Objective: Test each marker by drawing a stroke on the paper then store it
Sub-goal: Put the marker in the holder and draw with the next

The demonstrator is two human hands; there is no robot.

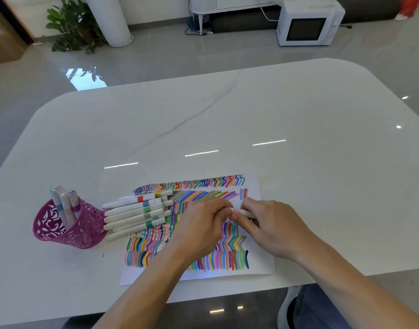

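While the spare markers (137,213) are lying beside the pink cup (61,230), the left hand (201,225) is pinching one end of a white marker (246,213) and the right hand (273,225) is gripping its barrel above the paper (257,269), probably to uncap or recap it.

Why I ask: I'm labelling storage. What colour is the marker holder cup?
The cup is magenta with leaf-shaped cutouts; head view shows it best.

No text can be read — the paper (137,274) bears only strokes (142,257) (no letters).
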